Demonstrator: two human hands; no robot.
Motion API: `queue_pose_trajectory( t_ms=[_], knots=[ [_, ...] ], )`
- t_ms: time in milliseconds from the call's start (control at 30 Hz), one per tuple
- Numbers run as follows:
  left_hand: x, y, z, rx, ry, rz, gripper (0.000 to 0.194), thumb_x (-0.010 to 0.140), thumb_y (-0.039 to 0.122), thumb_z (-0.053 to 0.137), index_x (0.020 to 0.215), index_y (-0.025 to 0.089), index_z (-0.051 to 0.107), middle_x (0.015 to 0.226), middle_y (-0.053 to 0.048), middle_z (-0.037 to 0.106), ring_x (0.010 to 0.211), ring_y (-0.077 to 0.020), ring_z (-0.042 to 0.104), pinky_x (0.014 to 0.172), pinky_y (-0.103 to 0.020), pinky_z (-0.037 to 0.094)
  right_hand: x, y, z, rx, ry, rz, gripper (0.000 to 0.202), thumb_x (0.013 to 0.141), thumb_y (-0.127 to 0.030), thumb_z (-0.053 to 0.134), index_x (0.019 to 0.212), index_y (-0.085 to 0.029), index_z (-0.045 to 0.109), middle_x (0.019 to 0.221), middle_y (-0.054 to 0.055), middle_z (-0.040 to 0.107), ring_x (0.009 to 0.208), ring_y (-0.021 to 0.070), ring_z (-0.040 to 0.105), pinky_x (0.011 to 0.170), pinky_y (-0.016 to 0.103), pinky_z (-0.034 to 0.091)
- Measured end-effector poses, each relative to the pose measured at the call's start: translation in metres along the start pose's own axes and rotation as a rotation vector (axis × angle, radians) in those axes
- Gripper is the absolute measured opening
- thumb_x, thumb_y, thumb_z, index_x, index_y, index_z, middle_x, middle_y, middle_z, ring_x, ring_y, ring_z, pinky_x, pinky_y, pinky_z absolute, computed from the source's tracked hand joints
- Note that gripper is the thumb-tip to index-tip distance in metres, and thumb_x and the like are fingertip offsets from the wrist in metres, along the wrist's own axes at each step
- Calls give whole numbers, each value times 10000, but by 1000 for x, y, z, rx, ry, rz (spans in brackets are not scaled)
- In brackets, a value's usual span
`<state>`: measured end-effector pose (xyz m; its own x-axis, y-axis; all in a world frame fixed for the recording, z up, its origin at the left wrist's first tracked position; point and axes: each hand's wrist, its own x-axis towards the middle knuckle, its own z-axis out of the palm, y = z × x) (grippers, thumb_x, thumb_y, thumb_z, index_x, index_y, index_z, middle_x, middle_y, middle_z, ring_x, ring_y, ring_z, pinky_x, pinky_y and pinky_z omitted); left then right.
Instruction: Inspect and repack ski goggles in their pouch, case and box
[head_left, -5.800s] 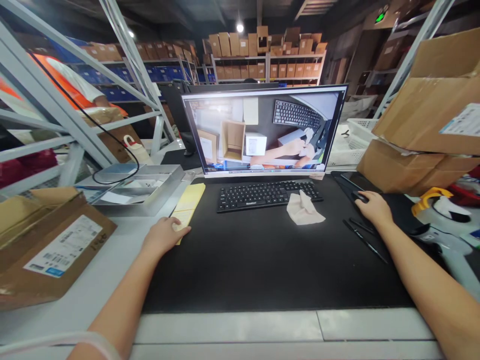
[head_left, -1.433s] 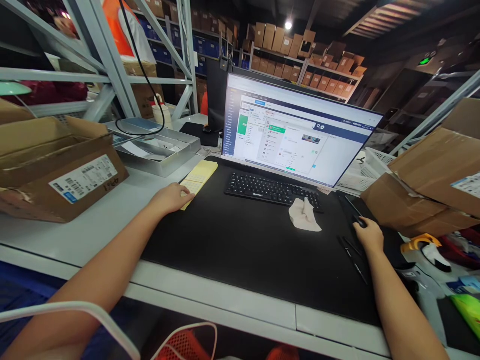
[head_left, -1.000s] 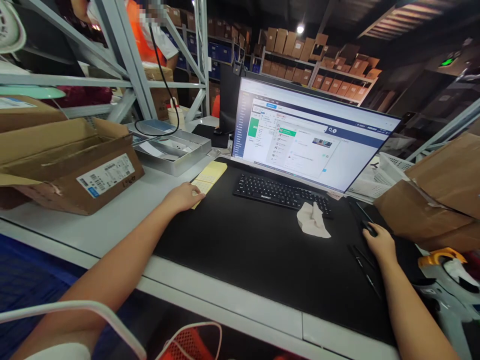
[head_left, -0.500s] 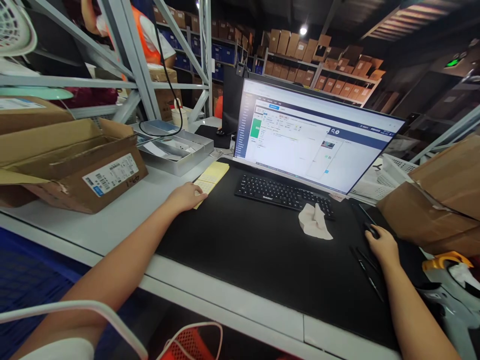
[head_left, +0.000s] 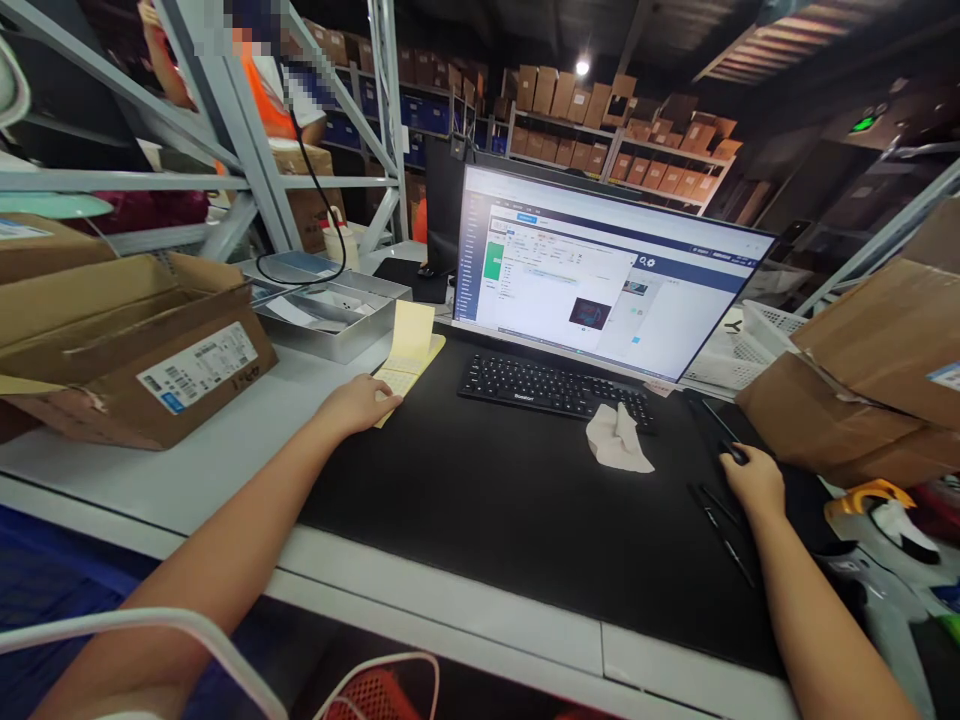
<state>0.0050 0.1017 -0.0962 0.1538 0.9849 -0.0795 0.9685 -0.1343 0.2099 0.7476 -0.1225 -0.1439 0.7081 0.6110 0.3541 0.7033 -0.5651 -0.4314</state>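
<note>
My left hand (head_left: 358,404) is at the near end of a yellow notepad (head_left: 397,383), its fingers closed on the pad's edge. A sheet at the pad's far end stands raised. On the right, my right hand (head_left: 754,482) wraps round a black computer mouse (head_left: 737,454), mostly hidden under the palm. A black keyboard (head_left: 551,388) lies on the black desk mat (head_left: 480,510) between my hands. Touching the keyboard's right part is a crumpled white tissue (head_left: 616,440). The lit monitor (head_left: 592,280) behind shows a window with a small dark picture.
An open cardboard box (head_left: 150,350) and a grey tray (head_left: 337,315) of papers stand left. Pens (head_left: 726,545) lie beside my right forearm. Cardboard boxes (head_left: 847,390) and a white-and-yellow device (head_left: 877,520) are at the right. A person in an orange vest (head_left: 262,95) is behind the rack.
The notepad's far sheet has risen from lying flat. A dark picture has appeared on the monitor. The whole view has shifted slightly; both hands keep their places on the notepad and mouse.
</note>
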Motion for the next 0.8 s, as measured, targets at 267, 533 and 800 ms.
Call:
queue_pose_trajectory(
  t_ms=[267, 533, 800],
  knots=[
    [-1, 2, -2, -11, -5, -25, 568, 992, 607, 565, 1252, 235, 905, 1435, -171, 798, 1264, -385, 793, 1022, -384, 624, -1, 0, -1, -6, -17, 13, 584, 856, -402, 604, 1296, -91, 828, 1456, 257, 746, 1430, 436, 648, 1250, 567, 490],
    [2, -1, 2, 3, -21, -22, 618, 1002, 629, 539, 1318, 222, 880, 1456, -180, 772, 1283, -379, 781, 1034, -385, 613, -2, 1, 1, -34, -8, 14, 598, 870, -427, 602, 1359, -162, 822, 1457, 207, 750, 1380, 421, 677, 1210, 565, 529],
    [-1, 11, 6, 35, -3, -94, 861, 966, 676, 663, 1674, 187, 625, 1605, -248, 648, 1393, -446, 718, 1101, -459, 606, -17, -43, -46, -83, 219, -80, 688, 1024, -462, 516, 1572, -82, 686, 1703, 291, 566, 1567, 481, 524, 1277, 674, 417]
  ],
)
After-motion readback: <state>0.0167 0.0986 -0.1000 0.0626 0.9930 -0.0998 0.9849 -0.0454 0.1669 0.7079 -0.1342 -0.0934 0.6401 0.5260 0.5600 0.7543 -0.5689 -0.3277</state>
